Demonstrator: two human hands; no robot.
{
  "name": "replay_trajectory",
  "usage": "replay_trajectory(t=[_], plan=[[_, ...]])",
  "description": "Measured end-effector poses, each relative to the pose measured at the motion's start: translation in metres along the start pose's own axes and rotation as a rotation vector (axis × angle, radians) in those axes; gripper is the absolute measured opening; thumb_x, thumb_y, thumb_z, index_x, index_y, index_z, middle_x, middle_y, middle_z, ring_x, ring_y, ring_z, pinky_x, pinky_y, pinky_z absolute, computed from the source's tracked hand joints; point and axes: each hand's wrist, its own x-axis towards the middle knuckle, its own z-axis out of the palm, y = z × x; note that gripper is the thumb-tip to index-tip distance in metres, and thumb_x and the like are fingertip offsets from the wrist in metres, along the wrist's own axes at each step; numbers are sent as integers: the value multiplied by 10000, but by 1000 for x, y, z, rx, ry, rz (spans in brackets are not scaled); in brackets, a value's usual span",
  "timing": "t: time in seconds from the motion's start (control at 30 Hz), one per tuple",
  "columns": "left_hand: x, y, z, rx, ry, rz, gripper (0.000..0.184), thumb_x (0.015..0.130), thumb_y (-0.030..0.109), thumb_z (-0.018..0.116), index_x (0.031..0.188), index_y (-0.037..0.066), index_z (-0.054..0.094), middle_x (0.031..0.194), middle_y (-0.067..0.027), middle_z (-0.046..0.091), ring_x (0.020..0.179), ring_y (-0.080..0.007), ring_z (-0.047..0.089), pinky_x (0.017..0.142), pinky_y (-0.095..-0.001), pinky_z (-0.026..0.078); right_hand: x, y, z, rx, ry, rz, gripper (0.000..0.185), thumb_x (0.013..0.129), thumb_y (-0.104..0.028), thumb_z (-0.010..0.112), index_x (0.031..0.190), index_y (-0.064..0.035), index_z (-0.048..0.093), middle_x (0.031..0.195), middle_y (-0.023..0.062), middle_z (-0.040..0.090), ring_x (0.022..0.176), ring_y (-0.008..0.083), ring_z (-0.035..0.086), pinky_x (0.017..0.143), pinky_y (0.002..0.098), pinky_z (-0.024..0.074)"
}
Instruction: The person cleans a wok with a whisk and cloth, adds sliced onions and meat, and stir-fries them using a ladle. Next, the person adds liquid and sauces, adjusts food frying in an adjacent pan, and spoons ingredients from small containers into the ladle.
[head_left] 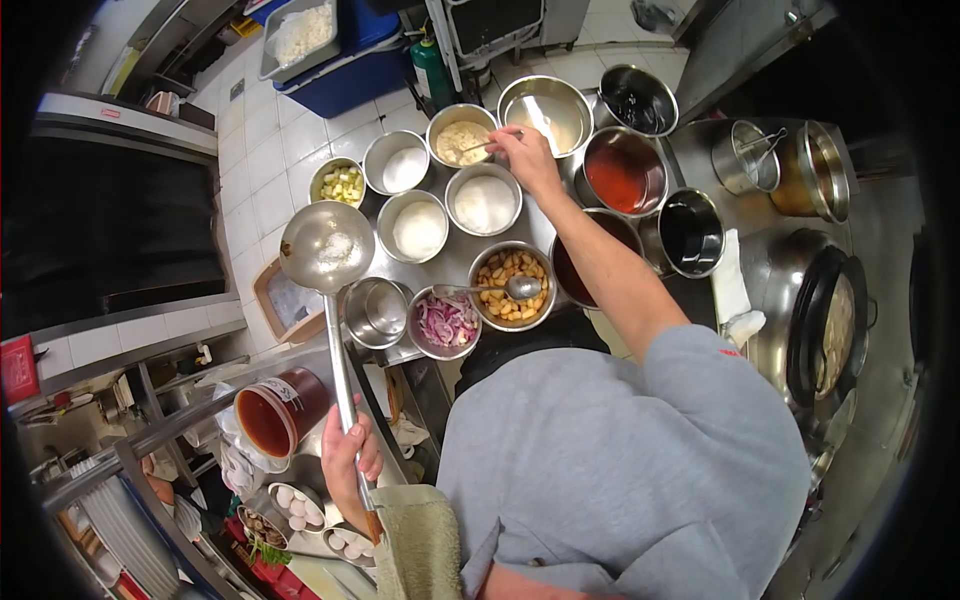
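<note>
My left hand (350, 455) is wrapped round the long handle of a metal ladle (312, 262). Some white granular stuff (336, 252) lies in the ladle's wide bowl, beside the metal pots. Over the back row, my right hand (524, 155) pinches the thin handle of a spoon (482, 147), whose tip is down in a pot of pale minced food (460, 140). White granules fill nearby pots (484, 204). Closer to me stand a pot of browned chunks (505, 295) with a spoon (522, 287) across it and a pot of sliced red onion (447, 322).
Pots of red liquid (622, 172) and dark liquid (692, 232) stand to the right. At the left are diced green pieces (342, 183), a red-brown tub (268, 420) and bowls of eggs (297, 507). A large lidded cooker (825, 320) sits far right.
</note>
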Motion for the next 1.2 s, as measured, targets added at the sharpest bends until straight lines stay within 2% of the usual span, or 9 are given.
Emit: replay_trajectory(t=[0.13, 0.33, 0.47, 0.53, 0.57, 0.7, 0.77, 0.97, 1.2], plan=[[3, -1, -6, -71, -27, -40, 434, 894, 30, 548, 1298, -37, 402, 788, -25, 455, 444, -32, 361, 340, -175, 314, 5, -10, -24, 216, -32, 224, 230, 876, -218, 567, 928, -16, 664, 803, 90, 730, 598, 58, 552, 444, 188, 362], [31, 1, 5, -59, -145, -82, 411, 915, 35, 551, 1300, -7, 413, 803, -28, 473, 483, -41, 390, 364, -187, 331, 1, -71, -51, 370, -102, 146, 220, 858, -181, 555, 921, 1, 662, 825, 121, 727, 628, 55, 569, 502, 172, 384], [48, 4, 27, -40, -241, -133, 406, 913, 39, 524, 1298, -26, 414, 797, -22, 437, 456, -33, 339, 351, -189, 304, -16, -115, -34, 289, -227, -34, 247, 885, -177, 561, 962, 29, 673, 843, 134, 727, 732, 120, 648, 604, 230, 471], [52, 7, 32, -50, -256, -136, 401, 916, 34, 518, 1298, -27, 413, 795, -22, 435, 456, -31, 338, 350, -190, 304, -24, -123, -24, -53, -122, -421, 262, 906, -169, 553, 986, 47, 678, 861, 138, 729, 825, 175, 685, 730, 270, 510], [53, 8, 33, -54, -276, -138, 396, 919, 30, 512, 1298, -29, 413, 794, -21, 432, 456, -30, 337, 350, -191, 303, -20, -121, -27, -55, -120, -422, 262, 906, -169, 553, 986, 47, 678, 861, 138, 729, 825, 175, 685, 730, 270, 510], [43, 13, 28, -79, -294, -147, 398, 918, 17, 499, 1302, -36, 409, 796, -21, 430, 456, -27, 339, 347, -190, 301, 19, -59, -36, -47, -65, -227, 283, 911, -209, 554, 1010, 19, 688, 885, 157, 727, 862, 209, 699, 801, 296, 511], [34, 16, 18, -144, -250, -134, 379, 924, 24, 528, 1288, -11, 432, 796, -26, 449, 470, -37, 369, 351, -190, 315, 23, -32, -30, -445, -173, -113, 332, 905, -276, 540, 1017, -3, 690, 886, 167, 721, 861, 264, 695, 803, 342, 514], [16, 21, -6, -109, -120, -18, 401, 917, 21, 522, 1300, -28, 414, 816, -38, 464, 443, -39, 362, 336, -181, 314, 9, -10, 0, -267, -94, -105, 339, 860, -273, 523, 904, 10, 704, 839, 173, 709, 830, 315, 677, 783, 364, 508], [21, 18, -16, -87, -33, 57, 405, 913, 30, 524, 1296, -31, 409, 823, -38, 467, 451, -37, 371, 337, -183, 314, 4, -26, -2, -228, -105, 41, 339, 882, -256, 525, 989, 24, 685, 874, 106, 739, 839, 173, 669, 787, 266, 486]])
